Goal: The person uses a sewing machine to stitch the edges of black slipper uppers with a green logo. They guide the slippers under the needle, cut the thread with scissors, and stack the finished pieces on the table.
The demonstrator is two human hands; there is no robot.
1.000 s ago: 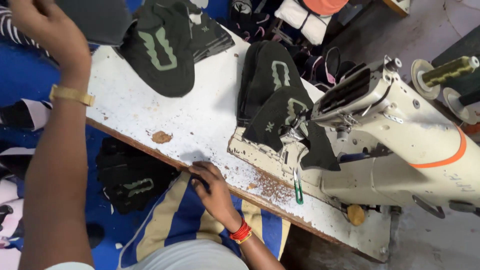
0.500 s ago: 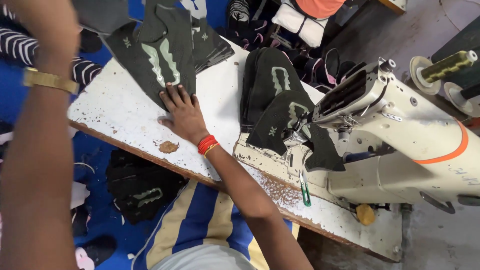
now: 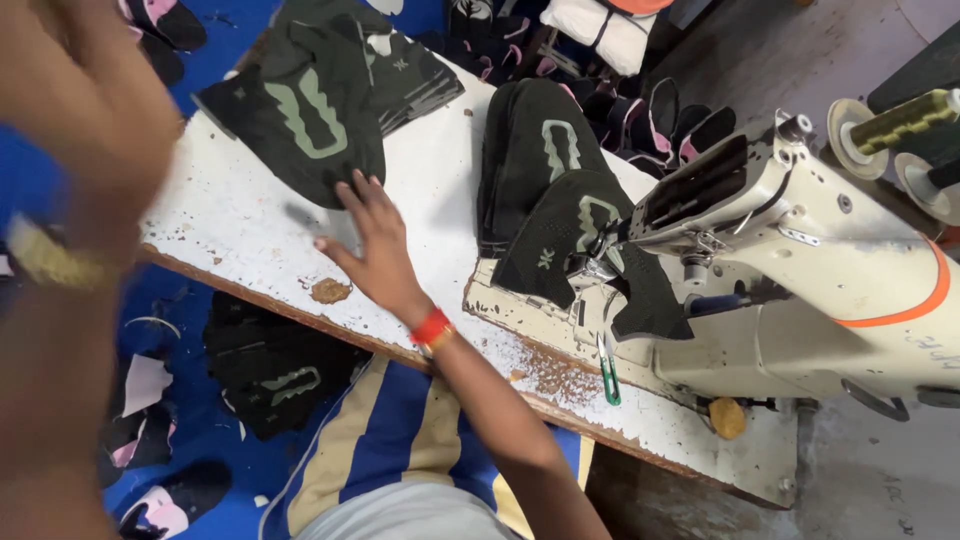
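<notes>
Nearest the camera, the left hand (image 3: 75, 110) is seen raised at the left edge of the view, blurred, with a yellowish band at the wrist; whether its fingers are spread or closed cannot be told, and nothing is seen held in it. Below it, black fabric pieces (image 3: 275, 365) lie on the blue floor beside the striped blue and tan garment worn over the lap. Further out, the right hand (image 3: 372, 245), marked by a red wrist band (image 3: 432, 327), is laid flat on the worn white table (image 3: 440, 190) with its fingers spread wide and gripping nothing; the fingertips (image 3: 352, 183) reach the lower edge of a black shoe upper with a pale green mark (image 3: 300, 120), which lies on the far left part of the table, on top of a small stack of similar pieces. To the right, more black uppers (image 3: 540, 150) are stacked near the table's middle, and one (image 3: 570, 235) is placed under the head of the cream sewing machine (image 3: 830, 260). Small green snips (image 3: 608, 365) lie at the machine's base. Beyond the table, further shoe parts (image 3: 660, 110) are piled.
</notes>
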